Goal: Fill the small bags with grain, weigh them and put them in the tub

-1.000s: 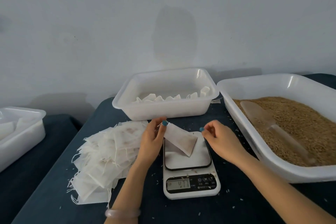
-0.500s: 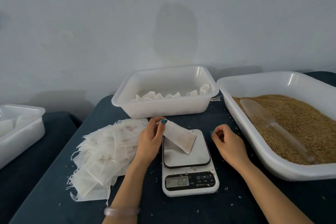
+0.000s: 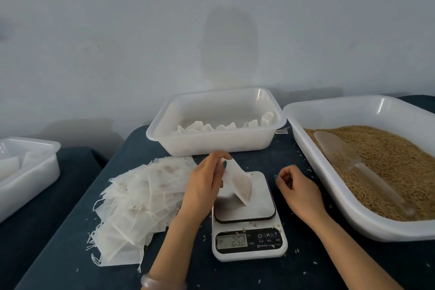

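My left hand pinches the top of a small white filled bag, whose lower end rests on the platform of the white kitchen scale; the display shows digits. My right hand hovers just right of the scale, fingers loosely curled with nothing in them. A heap of empty white bags lies to the left of the scale. Behind it stands a white tub holding several filled bags. At the right, a large white tray of brown grain holds a clear plastic scoop.
Another white tub stands at the far left on a separate dark surface. Loose grains are scattered on the dark blue table around the scale. A pale wall rises behind the tubs.
My right hand let go of the bag and drew back to the right of the scale. The left hand keeps its pinch and has tilted the bag more upright.
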Available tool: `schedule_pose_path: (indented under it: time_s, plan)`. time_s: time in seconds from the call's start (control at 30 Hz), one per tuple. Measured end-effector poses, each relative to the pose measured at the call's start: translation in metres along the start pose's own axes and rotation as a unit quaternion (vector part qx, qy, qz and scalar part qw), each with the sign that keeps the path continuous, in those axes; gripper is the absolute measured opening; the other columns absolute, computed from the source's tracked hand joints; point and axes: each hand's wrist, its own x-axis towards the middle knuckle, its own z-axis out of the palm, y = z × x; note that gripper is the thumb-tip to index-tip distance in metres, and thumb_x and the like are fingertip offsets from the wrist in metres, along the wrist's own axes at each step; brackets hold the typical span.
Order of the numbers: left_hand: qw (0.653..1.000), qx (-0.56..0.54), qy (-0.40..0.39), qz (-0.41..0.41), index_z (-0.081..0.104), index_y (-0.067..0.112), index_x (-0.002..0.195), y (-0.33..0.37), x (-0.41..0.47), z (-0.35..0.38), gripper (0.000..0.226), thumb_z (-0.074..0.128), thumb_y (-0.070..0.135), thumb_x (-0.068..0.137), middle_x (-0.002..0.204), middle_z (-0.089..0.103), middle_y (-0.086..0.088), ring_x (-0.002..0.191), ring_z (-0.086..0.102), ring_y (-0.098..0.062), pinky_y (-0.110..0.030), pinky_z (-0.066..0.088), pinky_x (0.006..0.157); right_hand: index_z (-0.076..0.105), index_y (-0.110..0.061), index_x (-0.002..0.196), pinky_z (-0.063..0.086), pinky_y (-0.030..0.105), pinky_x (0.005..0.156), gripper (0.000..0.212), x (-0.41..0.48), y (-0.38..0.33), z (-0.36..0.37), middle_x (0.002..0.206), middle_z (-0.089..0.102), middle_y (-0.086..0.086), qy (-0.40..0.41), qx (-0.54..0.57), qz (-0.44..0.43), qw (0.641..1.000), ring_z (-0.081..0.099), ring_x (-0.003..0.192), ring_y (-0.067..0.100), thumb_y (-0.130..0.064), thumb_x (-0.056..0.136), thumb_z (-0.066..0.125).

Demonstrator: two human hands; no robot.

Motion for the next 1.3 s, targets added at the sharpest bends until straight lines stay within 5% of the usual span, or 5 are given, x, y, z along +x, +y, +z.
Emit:
schedule_pose_path:
  time_s: [0.33, 0.53, 0.7, 1.03, 1.3]
  plan:
    - [0.993, -0.073, 0.075, -0.055, 0.063, 0.015, 0.115, 0.007, 0.1, -0.006, 0.038, 0.038, -0.007, 0.097, 0.114, 0.057, 0.0, 0.089, 0.057, -0.011, -0.012, 0.042, 0.081, 0.05, -0.032, 0.085, 0.038, 0.022, 0.052, 0.013, -0.001, 0.0, 0.0, 0.075, 0.061, -0.011, -0.002, 0.032, 0.009, 0.999, 0.056, 0.062, 0.005, -0.035, 0.092, 0.06]
    - [0.971, 0.127, -0.116, -0.166, 0.043, 0.02, 0.144, -0.014, 0.141, 0.0, 0.043, 0.03, 0.037, 0.106, 0.133, 0.054, -0.013, 0.134, 0.038, -0.031, -0.043, 0.034, 0.107, 0.052, -0.032, 0.087, 0.037, 0.017, 0.054, 0.01, -0.002, -0.002, -0.001, 0.077, 0.061, -0.013, -0.012, 0.021, 0.001, 1.0, 0.057, 0.065, 0.003, -0.032, 0.092, 0.061]
    - [0.922, 0.258, -0.227, -0.177, 0.059, 0.018, 0.117, -0.024, 0.13, 0.0, 0.056, 0.014, 0.048, 0.105, 0.103, 0.058, -0.016, 0.123, 0.044, -0.033, -0.043, 0.036, 0.097, 0.052, -0.033, 0.086, 0.037, 0.016, 0.054, 0.011, -0.003, -0.002, -0.002, 0.077, 0.061, -0.014, -0.014, 0.02, 0.001, 1.0, 0.057, 0.065, 0.002, -0.03, 0.091, 0.062]
    - [0.947, 0.18, 0.052, -0.262, 0.07, 0.026, 0.087, -0.048, 0.118, -0.08, 0.027, 0.045, 0.03, 0.096, 0.076, 0.071, 0.01, 0.08, 0.067, -0.017, -0.03, 0.051, 0.068, 0.052, -0.035, 0.085, 0.04, 0.017, 0.054, 0.012, -0.003, -0.003, -0.003, 0.077, 0.062, -0.014, -0.019, 0.018, 0.001, 1.0, 0.058, 0.065, 0.003, -0.032, 0.091, 0.062]
    - [0.849, 0.35, -0.192, -0.347, 0.063, 0.027, 0.08, -0.088, 0.061, -0.103, 0.023, 0.06, 0.049, 0.087, 0.088, 0.066, 0.005, 0.083, 0.061, -0.016, -0.028, 0.048, 0.066, 0.052, -0.035, 0.085, 0.041, 0.019, 0.054, 0.012, -0.003, -0.002, -0.002, 0.076, 0.062, -0.014, -0.02, 0.008, -0.003, 1.0, 0.058, 0.065, 0.002, -0.034, 0.09, 0.063]
